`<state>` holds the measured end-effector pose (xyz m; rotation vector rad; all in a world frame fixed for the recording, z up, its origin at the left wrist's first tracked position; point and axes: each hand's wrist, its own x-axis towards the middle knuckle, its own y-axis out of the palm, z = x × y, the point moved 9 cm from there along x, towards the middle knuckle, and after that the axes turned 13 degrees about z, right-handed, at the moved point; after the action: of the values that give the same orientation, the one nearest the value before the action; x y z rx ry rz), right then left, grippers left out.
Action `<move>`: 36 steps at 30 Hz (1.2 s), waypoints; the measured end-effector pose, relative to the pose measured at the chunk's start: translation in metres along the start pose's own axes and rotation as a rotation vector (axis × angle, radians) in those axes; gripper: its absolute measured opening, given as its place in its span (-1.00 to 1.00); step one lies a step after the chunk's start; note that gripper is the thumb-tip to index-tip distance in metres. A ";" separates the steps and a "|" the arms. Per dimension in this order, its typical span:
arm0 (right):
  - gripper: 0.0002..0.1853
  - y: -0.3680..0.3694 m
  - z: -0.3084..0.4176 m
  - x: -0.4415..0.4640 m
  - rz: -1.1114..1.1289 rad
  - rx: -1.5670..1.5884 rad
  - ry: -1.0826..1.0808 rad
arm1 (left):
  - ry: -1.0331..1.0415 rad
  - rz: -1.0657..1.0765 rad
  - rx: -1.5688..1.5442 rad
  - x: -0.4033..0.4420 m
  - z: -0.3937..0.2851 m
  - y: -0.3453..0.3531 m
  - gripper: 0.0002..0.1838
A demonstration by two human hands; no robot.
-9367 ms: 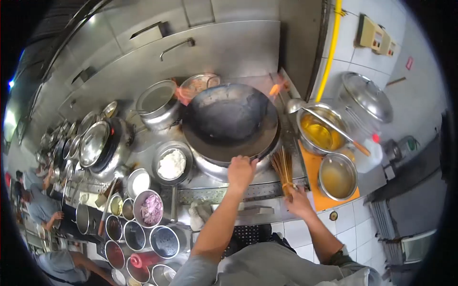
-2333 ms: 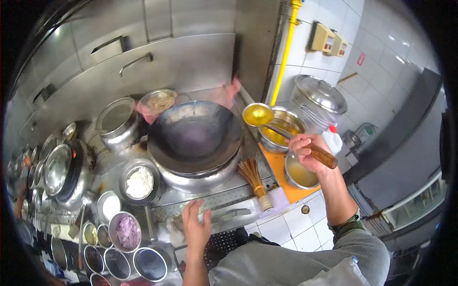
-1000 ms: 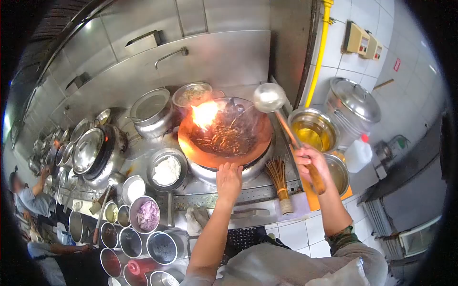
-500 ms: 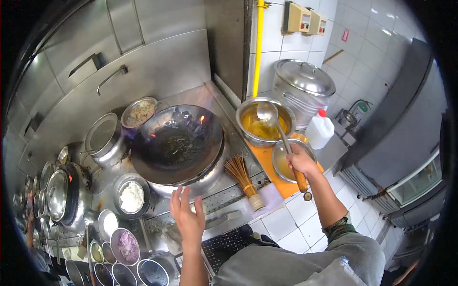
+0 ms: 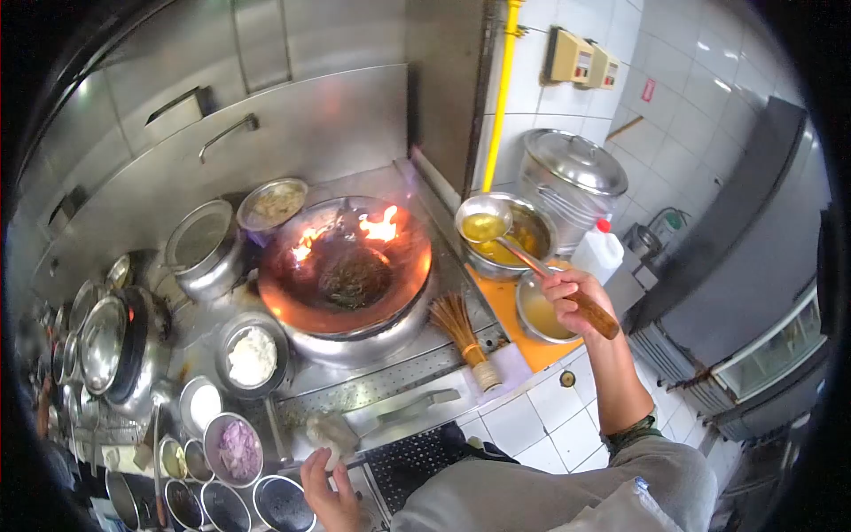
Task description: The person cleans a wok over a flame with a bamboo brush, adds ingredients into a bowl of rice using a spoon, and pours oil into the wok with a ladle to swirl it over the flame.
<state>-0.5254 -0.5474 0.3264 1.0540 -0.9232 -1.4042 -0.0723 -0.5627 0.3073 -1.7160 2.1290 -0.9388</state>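
Note:
My right hand (image 5: 572,300) is wrapped round the wooden handle of a ladle (image 5: 527,257). The ladle's bowl holds yellow liquid and is over the left side of a steel bowl (image 5: 545,253) of yellow liquid. Low in the view, my left hand (image 5: 330,496) has its fingers apart and nothing visible in them, just below a crumpled pale cloth or bag (image 5: 330,432). Orange flames burn at the far side of a large wok (image 5: 301,306) on the stove, with a dark wet patch at its bottom. A bamboo brush (image 5: 465,341) lies to the wok's right.
A bowl of cloudy liquid (image 5: 536,310) stands under my right forearm. Behind are a lidded steel pot (image 5: 572,177) and a white jug (image 5: 598,255). On the left are a white-filled pan (image 5: 253,355), a bowl of sliced onion (image 5: 238,450) and several steel containers.
The ladle's bowl has shifted left and now holds yellow liquid. My left hand has dropped away from the wok toward the lower edge. Flames have flared up in the wok.

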 end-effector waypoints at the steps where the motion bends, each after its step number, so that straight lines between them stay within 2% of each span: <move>1: -0.75 0.005 -0.009 0.003 0.003 -0.003 0.021 | -0.016 -0.015 0.002 -0.003 0.005 -0.003 -0.74; 5: -0.82 0.033 -0.043 0.020 0.063 0.023 0.078 | -0.024 -0.057 -0.103 -0.009 0.012 -0.010 -0.77; 7: -0.91 0.030 -0.057 0.034 0.074 -0.209 0.190 | 0.003 -0.025 -0.142 -0.012 0.011 -0.007 -0.75; 8: -0.97 0.029 -0.063 0.040 -0.080 -0.266 0.089 | 0.021 -0.018 -0.144 -0.014 0.008 -0.007 -0.78; 9: -0.97 0.032 -0.073 0.049 -0.069 -0.267 0.109 | 0.009 -0.035 -0.136 -0.017 0.008 -0.009 -0.78; 11: -0.69 0.031 -0.077 0.063 -0.101 -0.681 0.115 | -0.002 0.011 -0.107 -0.024 0.005 -0.004 -0.79; 12: -0.54 0.038 -0.080 0.060 -0.228 -0.779 0.045 | -0.018 0.010 -0.122 -0.027 0.002 -0.006 -0.80; 13: -0.54 0.035 -0.081 0.064 -0.211 -0.775 0.054 | -0.023 -0.005 -0.110 -0.031 0.001 -0.006 -0.80; 15: -0.47 0.025 -0.089 0.082 -0.133 -1.106 0.185 | -0.020 0.016 -0.111 -0.039 0.000 0.000 -0.81; 16: -0.42 0.016 -0.090 0.093 -0.026 -1.325 0.253 | -0.065 0.022 -0.105 -0.043 -0.001 0.002 -0.80; 17: -0.42 0.007 -0.091 0.099 0.007 -1.319 0.265 | -0.078 -0.002 -0.086 -0.046 -0.005 0.003 -0.80; 19: -0.36 -0.003 -0.084 0.100 0.034 -1.750 0.160 | -0.138 0.009 -0.125 -0.051 -0.005 0.013 -0.80; 20: -0.33 0.012 -0.075 0.093 0.049 -2.188 -0.024 | -0.104 0.002 -0.064 -0.051 -0.014 0.016 -0.79; 21: -0.33 0.011 -0.068 0.090 0.077 -2.182 -0.017 | -0.120 -0.013 -0.053 -0.051 -0.016 0.020 -0.79; 23: -0.36 0.010 -0.038 0.082 0.015 -2.194 -0.137 | -0.096 0.025 -0.032 -0.050 -0.026 0.034 -0.79; 25: -0.36 -0.002 0.005 0.074 0.055 -2.243 -0.391 | -0.145 0.030 0.013 -0.053 -0.032 0.042 -0.79; 27: -0.39 -0.014 0.045 0.063 -0.201 -2.266 -0.088 | -0.145 0.036 0.000 -0.057 -0.038 0.052 -0.80; 28: -0.38 -0.039 0.072 0.060 -0.268 -2.391 -0.089 | -0.128 0.012 0.032 -0.062 -0.039 0.055 -0.80; 29: -0.39 -0.051 0.087 0.057 -0.142 -2.433 -0.173 | -0.138 0.017 0.043 -0.065 -0.040 0.060 -0.78; 30: -0.41 -0.056 0.091 0.051 -0.174 -2.261 -0.004 | -0.144 0.009 0.011 -0.068 -0.042 0.063 -0.78; 31: -0.45 -0.065 0.098 0.046 -0.134 -2.343 -0.011 | -0.155 0.018 0.023 -0.077 -0.038 0.071 -0.77; 32: -0.45 -0.074 0.110 0.050 -0.016 -2.355 -0.147 | -0.175 0.038 0.012 -0.082 -0.039 0.076 -0.77; 33: -0.46 -0.105 0.131 0.067 0.358 -2.272 -0.145 | -0.174 0.012 0.028 -0.089 -0.043 0.079 -0.77; 34: -0.56 -0.173 0.187 0.104 0.454 -2.139 -0.409 | -0.187 0.030 -0.003 -0.096 -0.040 0.086 -0.77; 35: -0.57 -0.145 0.197 0.090 0.245 -2.297 -0.313 | -0.177 -0.018 -0.008 -0.100 -0.047 0.088 -0.77; 36: -0.58 -0.110 0.177 0.083 0.138 -2.371 -0.248 | -0.239 0.025 -0.031 -0.106 -0.048 0.092 -0.77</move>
<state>-0.7276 -0.6235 0.2668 -0.9708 0.7563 -1.3670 -0.1418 -0.4381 0.2655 -1.7165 2.0136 -0.6598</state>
